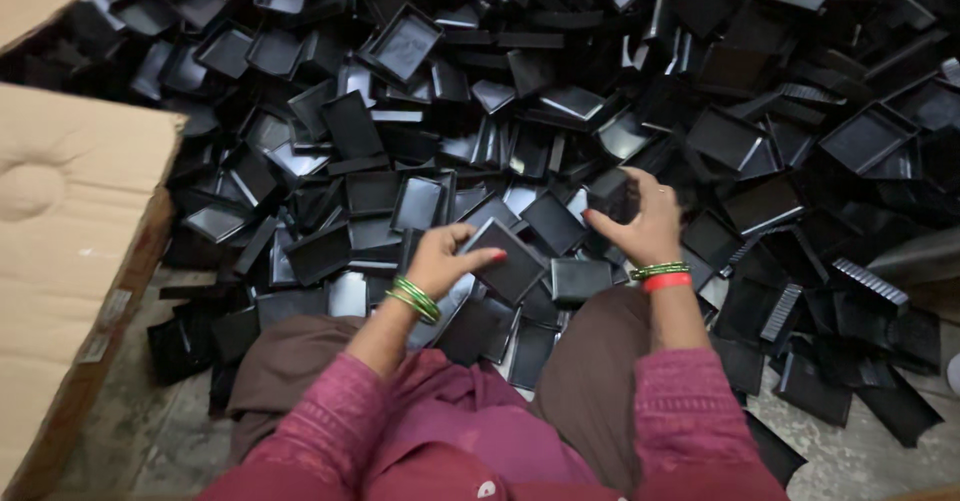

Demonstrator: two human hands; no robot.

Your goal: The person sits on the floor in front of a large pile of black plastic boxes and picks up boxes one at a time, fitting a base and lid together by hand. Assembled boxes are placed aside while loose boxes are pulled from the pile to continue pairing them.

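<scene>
**Two hands pick black trays from a floor-wide heap**

A huge heap of black plastic trays (600, 91) covers the floor (850, 461) from edge to edge, the pieces lying jumbled, tilted and overlapping, none visibly sorted or stacked in order. At the left stands a large cardboard box (70, 221); its inside does not show, so how much has gone into it cannot be told. By that measure the work looks far from finished: nearly everything lies loose.

The person sits at the heap's near edge, knees apart in brown cloth, sleeves magenta. The left hand (440, 256), green bangles at the wrist, pinches a flat square tray (510, 261) by its near corner, just above the pile between the knees. The right hand (645, 226), with green and red bangles, closes its fingers around a small dark piece (615, 196) at the heap's surface.
</scene>
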